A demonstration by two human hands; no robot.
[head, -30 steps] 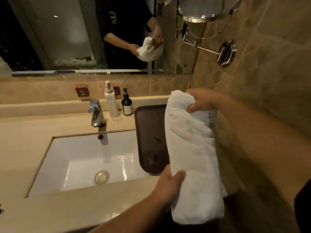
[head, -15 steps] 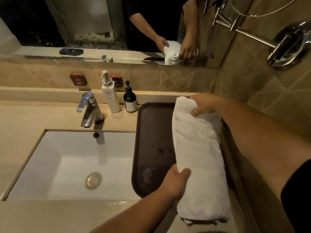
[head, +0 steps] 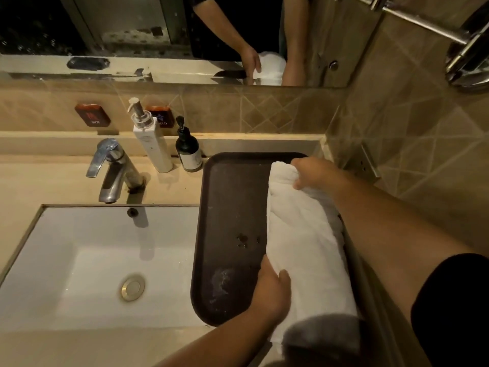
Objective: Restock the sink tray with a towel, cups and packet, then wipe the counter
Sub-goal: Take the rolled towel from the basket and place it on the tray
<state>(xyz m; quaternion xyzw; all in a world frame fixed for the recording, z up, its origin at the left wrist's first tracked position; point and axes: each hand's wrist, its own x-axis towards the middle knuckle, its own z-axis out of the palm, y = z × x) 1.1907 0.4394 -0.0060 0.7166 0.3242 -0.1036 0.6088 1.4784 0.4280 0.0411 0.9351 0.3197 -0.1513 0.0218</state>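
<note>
A rolled white towel [head: 307, 250] lies lengthwise along the right side of the dark brown tray [head: 230, 207], which sits on the counter right of the sink. My right hand [head: 315, 172] grips the towel's far end near the tray's back right corner. My left hand [head: 272, 292] grips its near part, thumb over the roll. The towel's near end overhangs the tray's front edge. Water drops and a pale smear mark the tray's bare floor. No cups or packet are in view.
A white basin [head: 87, 263] with a metal drain sits left of the tray, a chrome tap [head: 111, 170] behind it. A white pump bottle [head: 150, 139] and a dark pump bottle [head: 188, 151] stand by the back ledge. The tiled wall [head: 412, 144] runs close on the right.
Both hands have lowered the towel from above the counter down onto the tray's right side. The view has tipped down and moved closer to the counter.
</note>
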